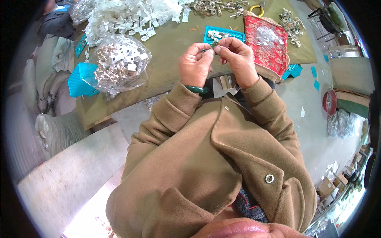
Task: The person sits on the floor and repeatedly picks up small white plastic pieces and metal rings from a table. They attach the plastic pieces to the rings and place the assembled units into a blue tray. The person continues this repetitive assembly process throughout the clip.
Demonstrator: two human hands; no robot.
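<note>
My left hand point(196, 64) and my right hand point(239, 59) meet at the table's near edge, thumbs and forefingers pinched together. Between their fingertips is something small and dark that I cannot make out. A green bangle point(196, 89) circles my left wrist. Right behind my fingers lies a shallow blue tray point(237, 35) with small round whitish and silvery pieces point(216, 35) in it. Beside my right hand, a red patterned cloth pad point(265, 55) bears a heap of small clear pieces point(269, 36).
Left on the table point(170, 43) stands a clear bag point(139, 75) of metal links and white tags, against a blue basket point(79, 80). Clear plastic tags point(131, 18) are heaped behind. Yellow-handled pliers point(260, 10) and chains point(291, 25) lie far right. Someone's dark sleeve point(57, 23) shows far left.
</note>
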